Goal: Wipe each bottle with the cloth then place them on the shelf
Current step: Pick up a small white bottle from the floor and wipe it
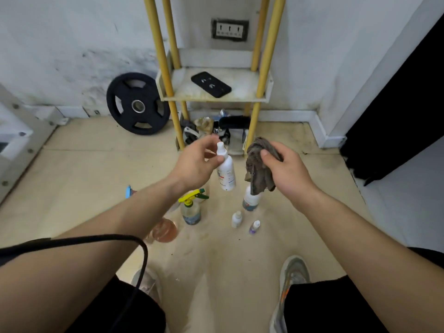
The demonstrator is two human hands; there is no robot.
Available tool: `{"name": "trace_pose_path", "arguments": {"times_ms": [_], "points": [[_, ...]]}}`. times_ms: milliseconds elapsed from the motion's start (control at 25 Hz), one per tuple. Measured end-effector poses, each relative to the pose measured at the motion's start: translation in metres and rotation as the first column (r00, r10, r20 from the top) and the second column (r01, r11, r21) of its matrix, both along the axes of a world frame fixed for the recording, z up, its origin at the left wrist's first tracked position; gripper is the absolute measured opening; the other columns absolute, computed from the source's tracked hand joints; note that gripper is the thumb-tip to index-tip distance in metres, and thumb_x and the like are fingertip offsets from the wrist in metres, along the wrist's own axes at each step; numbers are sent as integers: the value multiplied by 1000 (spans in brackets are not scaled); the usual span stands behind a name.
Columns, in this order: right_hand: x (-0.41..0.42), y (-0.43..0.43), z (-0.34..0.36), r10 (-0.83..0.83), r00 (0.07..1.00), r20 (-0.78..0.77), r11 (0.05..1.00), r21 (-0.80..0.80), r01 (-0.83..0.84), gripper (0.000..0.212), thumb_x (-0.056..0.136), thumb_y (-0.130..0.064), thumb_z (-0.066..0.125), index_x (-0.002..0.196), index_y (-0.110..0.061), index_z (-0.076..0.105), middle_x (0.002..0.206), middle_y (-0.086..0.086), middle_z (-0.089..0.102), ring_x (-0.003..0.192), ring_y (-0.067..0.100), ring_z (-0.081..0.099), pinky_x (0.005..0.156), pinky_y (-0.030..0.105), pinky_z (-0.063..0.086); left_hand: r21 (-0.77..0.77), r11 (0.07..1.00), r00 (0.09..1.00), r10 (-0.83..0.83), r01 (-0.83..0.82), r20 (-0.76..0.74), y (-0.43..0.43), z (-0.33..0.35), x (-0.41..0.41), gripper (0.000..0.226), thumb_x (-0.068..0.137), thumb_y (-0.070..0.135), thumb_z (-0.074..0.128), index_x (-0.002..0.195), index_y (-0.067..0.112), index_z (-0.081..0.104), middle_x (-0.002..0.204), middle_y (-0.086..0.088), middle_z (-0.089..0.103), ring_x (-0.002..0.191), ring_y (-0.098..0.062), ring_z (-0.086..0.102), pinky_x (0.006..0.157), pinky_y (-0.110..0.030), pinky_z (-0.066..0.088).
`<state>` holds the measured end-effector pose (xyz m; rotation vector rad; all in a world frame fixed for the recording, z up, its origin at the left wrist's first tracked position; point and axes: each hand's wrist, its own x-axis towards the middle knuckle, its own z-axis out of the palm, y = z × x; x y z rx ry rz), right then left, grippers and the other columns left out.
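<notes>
- The left hand (199, 162) has a curled grip on the white spray bottle (227, 173), thumb and fingers pinching its neck just under the cap. It is held in the air in front of the shelf (216, 99) and below its tray.
- The bottle's long axis runs near upright, with the cap toward the shelf and the base tilted back toward the person.
- The right hand (286, 169) is closed on a bunched brown cloth (258, 169), just beside the bottle on its right and not touching it. This hand is the nearer one for the wipe, which is probably the next step.
- On the shelf tray lies a black phone (211, 84), taking up the middle, with bare tray on either side.
- On the floor before the shelf stand a yellow-trigger sprayer (191, 209), a larger white bottle (251, 200) partly behind the cloth, a small white bottle (237, 219), a purple-tinted one (254, 227) and a pinkish bottle (165, 230).
- A weight plate (138, 106) leans on the wall left of the shelf.
</notes>
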<state>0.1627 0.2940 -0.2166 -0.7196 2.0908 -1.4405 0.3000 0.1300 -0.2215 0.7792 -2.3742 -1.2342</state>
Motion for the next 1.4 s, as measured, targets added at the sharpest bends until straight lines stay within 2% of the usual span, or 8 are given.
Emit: {"name": "trace_pose_path", "arguments": {"times_ms": [240, 360, 520, 680, 840, 1200, 1320, 1400], "points": [[21, -11, 26, 98, 885, 455, 945, -320, 60, 26, 106, -17, 47, 122, -13, 66, 113, 5, 74, 114, 25, 68, 98, 45, 54, 137, 990, 995, -29, 43, -99, -14, 59, 36, 13, 98, 14, 61, 109, 6, 62, 97, -1, 60, 85, -18, 59, 81, -30, 55], [25, -18, 35, 179, 842, 509, 907, -417, 59, 26, 106, -15, 44, 119, -12, 66, 111, 4, 75, 111, 22, 69, 95, 41, 55, 242, 970, 995, 2, 23, -105, -19, 63, 38, 15, 101, 16, 57, 107, 3, 62, 92, -4, 61, 84, -15, 60, 90, -43, 55], [23, -35, 39, 225, 940, 258, 909, -402, -107, 28, 106, -15, 45, 125, -11, 65, 117, 5, 73, 113, 16, 68, 95, 34, 53, 359, 933, 993, 61, -22, -97, -28, 61, 27, 24, 102, 20, 56, 108, -2, 62, 100, -20, 68, 86, -20, 66, 91, -44, 58], [34, -46, 27, 243, 956, -166, 939, -209, -275, 35, 103, -21, 54, 137, -26, 59, 125, -14, 68, 117, -1, 61, 95, 16, 47, 488, 870, 986, 138, -77, -90, -25, 52, 11, 22, 104, 21, 51, 103, 0, 58, 90, -11, 65, 73, -11, 67, 71, -27, 59], [35, -52, 8, 239, 837, -492, 951, -54, -303, 46, 97, -25, 59, 143, -25, 56, 134, -4, 63, 129, 15, 55, 106, 34, 46, 529, 837, 983, 180, -140, -24, -18, 35, -3, 23, 106, 20, 49, 102, -1, 58, 90, -13, 65, 74, -15, 67, 66, -24, 57], [35, -48, -16, 297, 561, -772, 940, 133, -314, 50, 90, -14, 70, 139, -17, 60, 142, 15, 55, 120, 37, 59, 95, 50, 55, 524, 812, 943, 329, -258, -44, -24, 35, -6, 21, 104, 20, 52, 102, 1, 61, 81, -3, 69, 61, -7, 67, 58, -21, 54], [34, -45, -17, 247, 559, -792, 952, 90, -293, 48, 89, -12, 69, 136, -14, 62, 141, 18, 56, 122, 38, 59, 95, 52, 55, 561, 802, 960, 275, -205, -42, -19, 34, -5, 21, 105, 21, 51, 94, 10, 64, 81, 1, 71, 67, -8, 68, 64, -22, 56], [32, -45, -14, 205, 603, -771, 958, 33, -284, 46, 89, -12, 68, 135, -14, 63, 140, 17, 55, 125, 35, 57, 98, 50, 54, 577, 799, 970, 238, -169, -44, -16, 32, -6, 21, 105, 21, 51, 98, 4, 61, 87, -6, 68, 70, -12, 66, 65, -22, 57]]}}
